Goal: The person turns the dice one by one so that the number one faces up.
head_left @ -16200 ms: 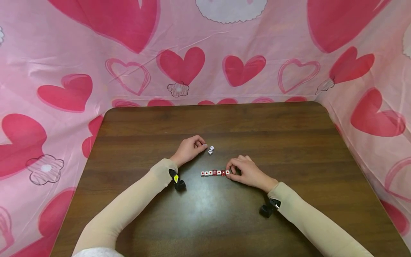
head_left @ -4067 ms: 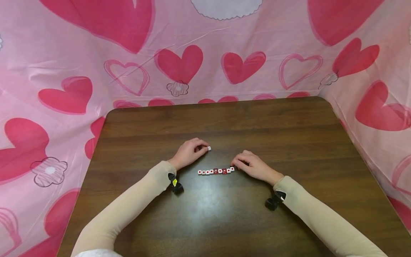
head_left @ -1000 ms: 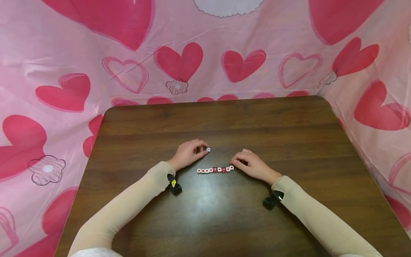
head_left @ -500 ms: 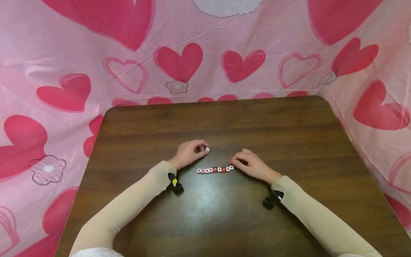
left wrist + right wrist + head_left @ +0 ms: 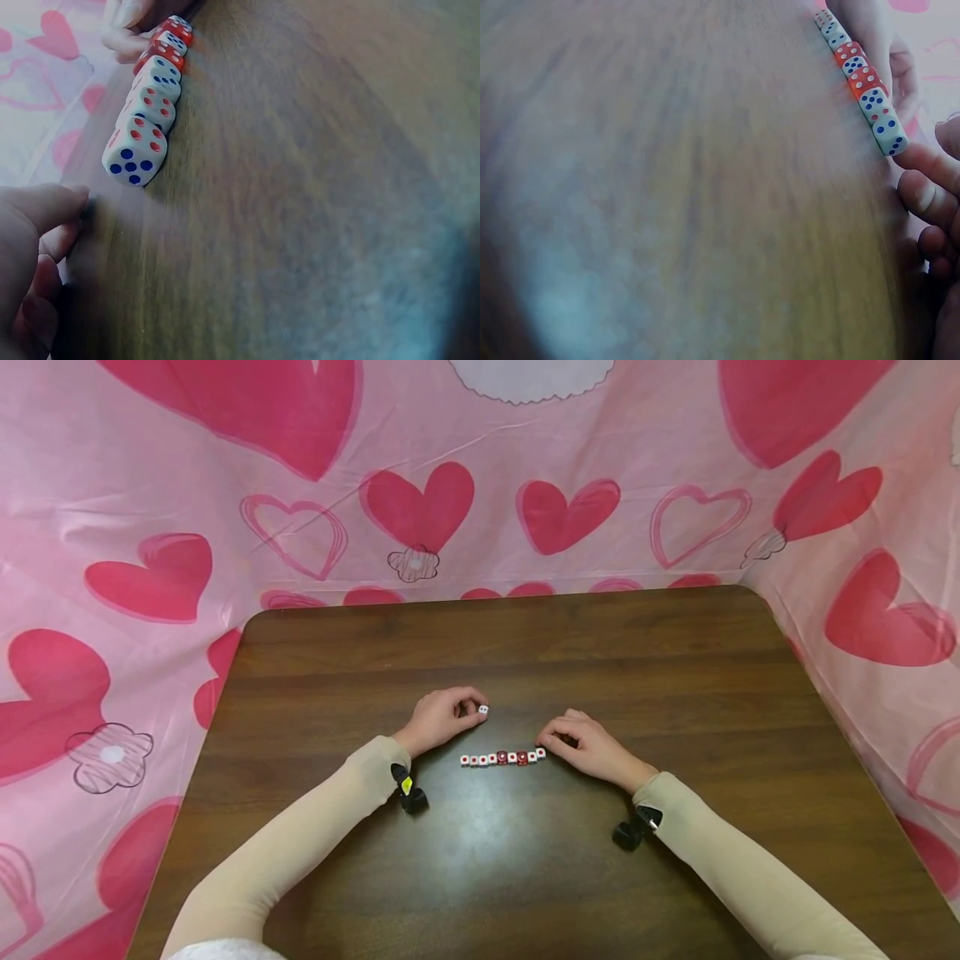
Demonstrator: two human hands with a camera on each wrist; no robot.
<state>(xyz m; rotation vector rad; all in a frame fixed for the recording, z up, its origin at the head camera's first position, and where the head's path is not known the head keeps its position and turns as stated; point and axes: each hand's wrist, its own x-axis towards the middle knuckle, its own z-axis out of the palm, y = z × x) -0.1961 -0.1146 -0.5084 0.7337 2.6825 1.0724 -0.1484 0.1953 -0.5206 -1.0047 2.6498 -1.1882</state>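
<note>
In the head view, my left hand point(image 5: 441, 720) holds a white die point(image 5: 483, 709) at the tips of its thumb and index finger, two pips up. That die is hidden in the left wrist view. Nearer me lies a row of several dice, mostly white with one red pip on top, with two red dice point(image 5: 502, 758) among them. My right hand point(image 5: 588, 747) rests at the row's right end, fingers loosely bent. In the right wrist view, a fingertip point(image 5: 915, 159) is right at the white end die point(image 5: 890, 135), which sits slightly farther back than the others.
The dice are on a brown wooden table point(image 5: 480, 877) with rounded far corners. A pink cloth point(image 5: 345, 427) with hearts hangs behind it and along both sides. A small black camera is strapped at each wrist, the left one point(image 5: 414, 800) close over the tabletop.
The row has gained white dice at its right end since the oldest frame, and two loose dice became one. Lately the left fingers have turned that die from five to three to two pips.
</note>
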